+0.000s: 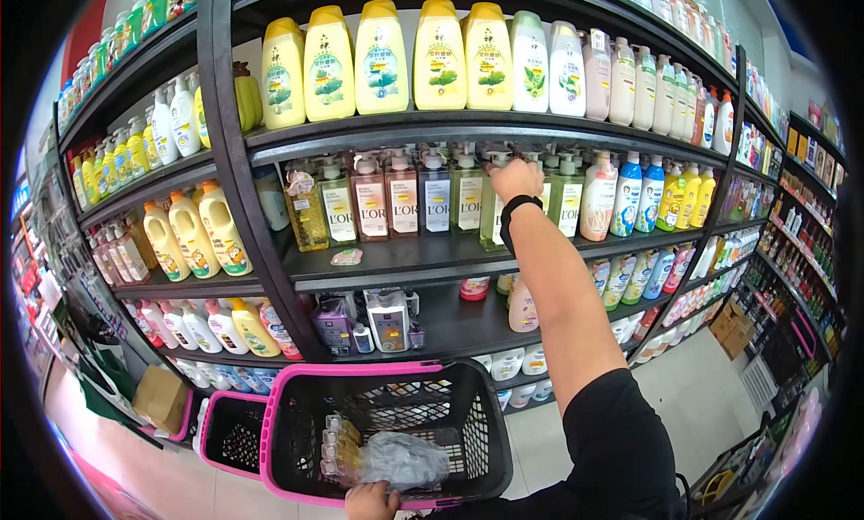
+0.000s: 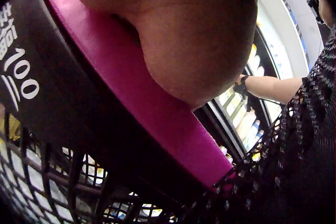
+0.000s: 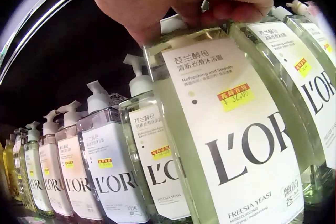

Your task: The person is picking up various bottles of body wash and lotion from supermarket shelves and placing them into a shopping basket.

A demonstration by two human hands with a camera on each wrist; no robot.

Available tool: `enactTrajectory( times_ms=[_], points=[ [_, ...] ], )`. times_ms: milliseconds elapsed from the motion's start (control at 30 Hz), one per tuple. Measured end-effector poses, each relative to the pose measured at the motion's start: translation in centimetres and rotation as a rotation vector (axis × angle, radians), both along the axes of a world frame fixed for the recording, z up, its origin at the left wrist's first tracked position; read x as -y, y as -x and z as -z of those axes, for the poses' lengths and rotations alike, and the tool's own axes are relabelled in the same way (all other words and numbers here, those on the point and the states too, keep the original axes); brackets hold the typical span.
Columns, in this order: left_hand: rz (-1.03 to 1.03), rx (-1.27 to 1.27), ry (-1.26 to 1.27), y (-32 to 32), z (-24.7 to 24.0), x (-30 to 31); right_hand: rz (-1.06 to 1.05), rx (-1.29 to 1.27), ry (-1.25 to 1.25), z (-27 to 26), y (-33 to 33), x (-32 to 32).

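Observation:
My right hand (image 1: pixel 519 180) reaches to the middle shelf and grips the top of a pale green pump bottle of shower gel (image 3: pixel 231 129), its fingers around the neck and pump. The bottle's white label and yellow price sticker (image 3: pixel 236 98) face outward, and it stands forward of the row in the right wrist view. Similar pump bottles, one of them blue-grey (image 3: pixel 113 166), line up to its left. Down at the near side, my left hand (image 1: pixel 371 502) holds the pink rim (image 2: pixel 157 113) of a black shopping basket (image 1: pixel 378 381); part of its grip is hidden.
Inside the basket lie several small amber-capped bottles (image 1: pixel 340 448) and a clear plastic bag (image 1: pixel 405 459). A smaller basket (image 1: pixel 234 430) stands left of it. Yellow bottles (image 1: pixel 382 57) fill the shelf above. A dark upright post (image 1: pixel 236 160) divides the shelves.

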State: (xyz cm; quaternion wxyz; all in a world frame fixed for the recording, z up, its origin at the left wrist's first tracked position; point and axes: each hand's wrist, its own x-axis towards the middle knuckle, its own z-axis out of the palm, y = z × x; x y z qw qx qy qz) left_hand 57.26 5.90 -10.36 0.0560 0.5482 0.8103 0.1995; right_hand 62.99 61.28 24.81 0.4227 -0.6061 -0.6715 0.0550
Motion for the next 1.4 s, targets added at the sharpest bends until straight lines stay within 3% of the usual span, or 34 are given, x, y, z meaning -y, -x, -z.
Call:
enactTrajectory(
  times_ms=[200,233,333,400,467,533,567,633,733,867,933,1000,1033,1133,1167,1267,1333,1400],
  points=[
    [0.012,0.000,0.007,0.0,-0.6,-0.4,-0.056,0.088,-0.217,0.8,0.1,1.0],
    [-0.009,0.105,0.171,0.0,-1.6,-0.6,-0.064,0.096,-0.247,0.8,0.1,1.3],
    [-0.048,-0.059,-0.030,0.6,3.6,-0.2,-0.155,0.078,-0.422,2.4,0.1,0.5],
    [-0.011,-0.064,-0.031,0.9,3.1,-0.4,-0.393,-0.017,-0.390,2.9,-0.1,-0.3],
    [-0.006,-0.037,-0.046,1.1,3.3,-0.2,-0.479,-0.005,-0.585,4.5,0.2,-2.0],
    [0.051,0.141,-0.053,1.8,1.9,-0.2,-0.565,-0.076,-0.466,3.0,-0.8,3.5],
    [0.038,0.254,-0.121,2.2,1.5,0.1,-0.662,-0.132,-0.567,3.3,-1.1,4.8],
    [-0.051,0.490,-0.145,3.3,-0.1,0.1,-0.835,-0.306,-0.406,3.1,-1.5,10.3],
    [-0.015,0.402,-0.284,5.4,-3.1,-1.8,-0.997,-0.350,-0.200,4.2,-2.4,16.7],
    [0.077,0.464,-0.600,5.2,-10.1,-7.1,-1.282,-0.586,0.198,9.3,-1.5,23.8],
    [0.103,0.461,-0.638,4.5,-12.4,-8.7,-1.346,-0.624,0.362,12.6,-0.8,27.2],
    [0.086,0.464,-0.600,3.6,-13.4,-9.0,-1.328,-0.649,0.457,15.3,0.0,30.4],
    [-0.016,0.465,-0.494,3.2,-14.3,-8.5,-1.354,-0.751,0.519,16.9,0.5,31.8],
    [-0.037,0.635,-0.431,3.9,-12.2,-6.6,-1.412,-0.780,0.628,19.1,0.7,33.6],
    [0.022,0.673,-0.488,4.6,-10.7,-6.1,-1.458,-0.675,0.619,19.6,0.6,33.7],
    [0.125,1.125,-0.574,5.9,-7.8,-4.7,-1.603,-0.354,0.627,19.9,0.0,32.9],
    [0.174,1.070,-0.516,6.7,-8.1,-3.7,-1.717,-0.146,0.672,18.9,0.2,33.1],
    [0.186,0.939,-0.441,7.8,-7.3,-2.7,-1.669,0.047,0.638,19.8,0.9,33.3]
  ],
)
